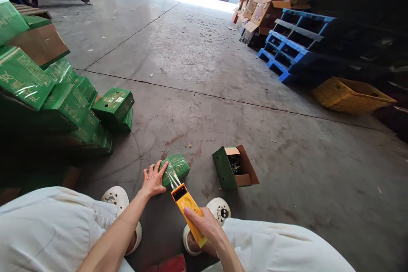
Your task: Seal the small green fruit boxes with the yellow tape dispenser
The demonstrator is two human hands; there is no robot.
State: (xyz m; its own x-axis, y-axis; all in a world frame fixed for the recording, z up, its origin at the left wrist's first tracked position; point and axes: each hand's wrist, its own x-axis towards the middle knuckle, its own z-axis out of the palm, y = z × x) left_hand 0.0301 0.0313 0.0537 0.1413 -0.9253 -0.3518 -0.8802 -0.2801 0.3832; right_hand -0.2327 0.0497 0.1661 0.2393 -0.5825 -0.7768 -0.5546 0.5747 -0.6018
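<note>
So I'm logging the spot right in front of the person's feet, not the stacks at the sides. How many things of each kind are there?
Green box under the left hand, closed: 1
Green box with flaps open: 1
Yellow tape dispenser in the right hand's grip: 1
Total: 3

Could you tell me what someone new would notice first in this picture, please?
At bottom centre, the left hand presses a small green box to the concrete floor while the right hand holds a yellow tape dispenser against it. Green boxes pile up at left; blue pallets stand at right.
</note>
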